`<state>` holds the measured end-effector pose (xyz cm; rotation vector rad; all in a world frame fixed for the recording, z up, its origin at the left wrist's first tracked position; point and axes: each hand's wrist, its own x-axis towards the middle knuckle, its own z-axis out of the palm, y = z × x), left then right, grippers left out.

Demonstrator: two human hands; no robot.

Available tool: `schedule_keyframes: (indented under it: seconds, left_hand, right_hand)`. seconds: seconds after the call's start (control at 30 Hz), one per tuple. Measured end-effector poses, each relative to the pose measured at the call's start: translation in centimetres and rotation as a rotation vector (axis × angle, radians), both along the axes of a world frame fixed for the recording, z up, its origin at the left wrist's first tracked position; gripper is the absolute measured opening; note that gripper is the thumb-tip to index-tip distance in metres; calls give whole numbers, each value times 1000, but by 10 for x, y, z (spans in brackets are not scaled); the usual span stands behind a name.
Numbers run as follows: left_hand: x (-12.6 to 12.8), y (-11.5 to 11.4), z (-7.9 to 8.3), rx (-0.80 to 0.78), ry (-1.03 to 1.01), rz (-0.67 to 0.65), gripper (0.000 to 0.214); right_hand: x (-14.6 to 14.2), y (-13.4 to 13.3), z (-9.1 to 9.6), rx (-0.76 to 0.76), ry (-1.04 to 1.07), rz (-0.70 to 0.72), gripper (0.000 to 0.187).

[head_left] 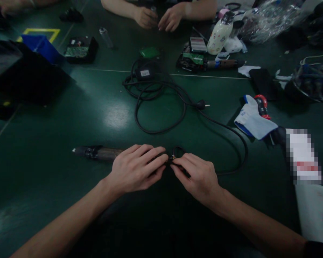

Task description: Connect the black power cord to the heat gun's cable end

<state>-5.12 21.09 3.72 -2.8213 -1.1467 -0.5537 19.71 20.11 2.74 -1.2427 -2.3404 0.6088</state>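
Note:
An electric screwdriver [104, 153] lies across the green table, its bit end pointing left. My left hand [138, 167] is wrapped over the rear half of its body, which the hand mostly hides. At the screwdriver's back end, the fingertips of my right hand [197, 175] pinch the black cable [179, 148] by a small connector; the exact contact is partly hidden. From there the cable loops out to the right and back to a black power adapter [145, 72], where it lies coiled. A mains plug [201, 104] rests beside the coils.
Opposite me, a co-worker's hands [157, 18] are at the far edge. Opened tool parts with a green circuit board [193, 59], a bottle [220, 34] and a phone [263, 83] lie at the back right. A glove [254, 120] lies at right, a black bin [24, 75] at left.

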Motion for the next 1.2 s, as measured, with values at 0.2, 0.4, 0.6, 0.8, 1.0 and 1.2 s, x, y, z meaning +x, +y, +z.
schedule_keyframes:
  seconds: [0.2,0.4,0.6,0.8,1.0,1.2]
  left_hand:
    - [0,1,-1,22,20,10,23]
    - [-1,0,0,-4,10,-8,31]
    - [-1,1,-2,17,9,-2,23]
    - [1,0,-1,14,-10,9,28]
    - [-1,0,-2,33,0,-9,25]
    - [0,0,-2,9,-1,5,31]
  right_hand:
    - [1,0,-1,-24,-5,3,15]
    - [0,0,-1,-12,-4,3,15]
    - [1,-1,-3,6,3,-4,14]
    - [1,-1,-3,6,0,1,15]
    - [1,0,-3,-17,12,2,15]
    - [1,0,-2,-8,4,3,15]
